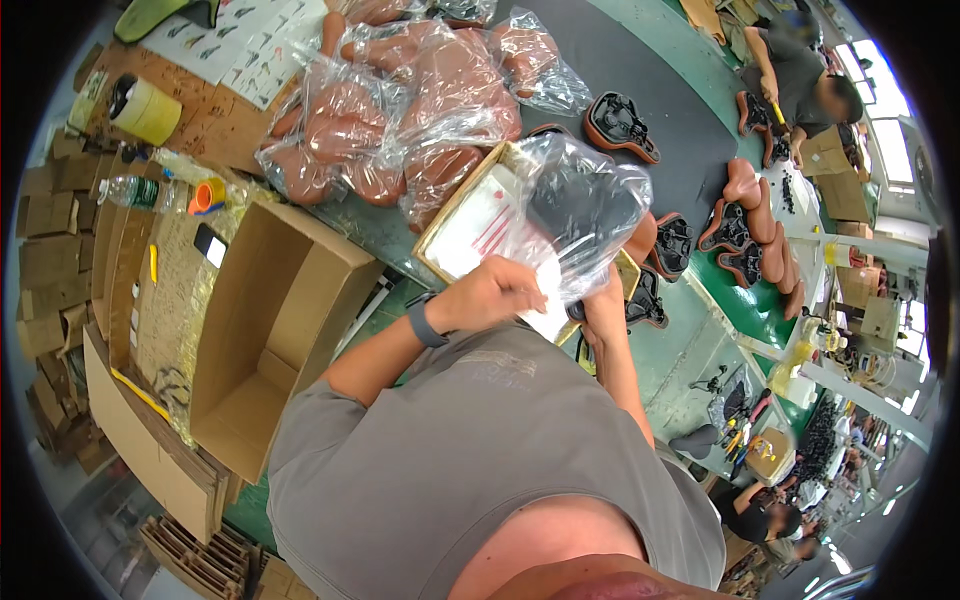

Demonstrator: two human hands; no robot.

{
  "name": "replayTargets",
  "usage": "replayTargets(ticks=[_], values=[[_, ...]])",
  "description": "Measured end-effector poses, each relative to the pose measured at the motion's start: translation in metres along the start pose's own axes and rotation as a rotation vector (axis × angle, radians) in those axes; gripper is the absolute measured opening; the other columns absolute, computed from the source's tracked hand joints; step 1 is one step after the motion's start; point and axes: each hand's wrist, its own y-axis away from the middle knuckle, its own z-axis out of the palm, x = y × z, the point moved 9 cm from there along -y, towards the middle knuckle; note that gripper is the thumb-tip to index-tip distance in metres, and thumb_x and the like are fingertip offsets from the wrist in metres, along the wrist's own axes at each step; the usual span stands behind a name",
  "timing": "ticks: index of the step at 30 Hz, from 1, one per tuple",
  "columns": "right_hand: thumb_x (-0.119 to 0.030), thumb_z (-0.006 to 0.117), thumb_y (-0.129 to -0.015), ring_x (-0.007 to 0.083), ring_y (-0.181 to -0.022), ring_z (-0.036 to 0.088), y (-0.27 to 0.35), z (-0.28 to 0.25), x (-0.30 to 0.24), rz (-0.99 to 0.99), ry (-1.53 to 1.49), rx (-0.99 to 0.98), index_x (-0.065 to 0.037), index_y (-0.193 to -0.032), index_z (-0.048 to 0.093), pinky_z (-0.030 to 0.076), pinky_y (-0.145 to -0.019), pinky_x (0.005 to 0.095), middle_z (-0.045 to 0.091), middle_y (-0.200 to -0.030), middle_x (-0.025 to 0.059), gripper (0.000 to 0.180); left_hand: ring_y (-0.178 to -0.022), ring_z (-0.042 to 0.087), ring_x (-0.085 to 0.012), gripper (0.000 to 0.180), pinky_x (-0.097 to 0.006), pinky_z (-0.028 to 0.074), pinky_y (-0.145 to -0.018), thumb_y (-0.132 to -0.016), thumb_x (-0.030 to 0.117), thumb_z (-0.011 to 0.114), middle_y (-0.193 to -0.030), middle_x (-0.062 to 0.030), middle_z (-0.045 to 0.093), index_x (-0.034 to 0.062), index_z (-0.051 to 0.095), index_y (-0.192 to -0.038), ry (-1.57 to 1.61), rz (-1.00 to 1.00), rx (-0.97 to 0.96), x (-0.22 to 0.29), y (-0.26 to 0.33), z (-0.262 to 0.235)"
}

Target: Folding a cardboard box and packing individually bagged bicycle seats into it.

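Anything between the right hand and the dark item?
Yes, the clear bag: its film covers the dark item, and the right hand is at the bag's near end. Nothing else visible between them.

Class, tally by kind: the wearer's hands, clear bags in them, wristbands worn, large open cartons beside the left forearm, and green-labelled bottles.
Hands, left and right: 2
Clear bag: 1
Wristband: 1
Large open carton: 1
Green-labelled bottle: 1
Total: 6

Gripping clear plastic bag around dark item with right hand; pinching white paper with left hand. Positioned between open cardboard box on left and black-bottomed saddles on right, facing bagged brown saddles.
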Motion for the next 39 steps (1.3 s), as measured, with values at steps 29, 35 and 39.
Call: replayTargets(ticks=[29,35,39], values=[[-0.053,0.093,-0.083,0.0405,-0.104,0.074,0.044,-0.43,0.148,0.173,1.086,0.566,0.001,-0.142,0.061,0.062,-0.084,0.0496,0.066,-0.118,0.0237,0.086,-0.082,0.076,-0.0401,0.019,-0.05,0.061,-0.077,-0.104,0.027,0.074,-0.092,-0.0159,0.079,0.0085,0.077,-0.1,-1.041,0.029,-0.147,-0.282,-0.152,0.114],[-0.073,0.06,-0.106,0.0177,-0.062,0.06,0.133,-0.255,0.112,0.162,-1.129,0.031,0.007,-0.159,0.045,0.044,-0.046,0.0279,0.061,-0.1,0.0138,0.096,-0.105,0.071,-0.042,0.041,-0.054,0.059,-0.085,-0.097,0.04,0.083,-0.107,-0.0182,0.073,0.0031,0.069,-0.105,-1.226,-0.174,-0.185,-0.399,-0.131,0.116],[-0.077,0.05,-0.109,0.0127,-0.057,0.052,0.183,-0.168,0.055,-0.062,-1.51,-0.288,0.004,-0.17,0.032,0.039,-0.043,0.0265,0.056,-0.1,0.0121,0.103,-0.099,0.07,-0.0389,0.029,-0.053,0.057,-0.083,-0.101,0.034,0.077,-0.104,-0.0163,0.071,0.0055,0.071,-0.102,-1.268,-0.004,-0.022,-0.406,-0.107,0.108]])
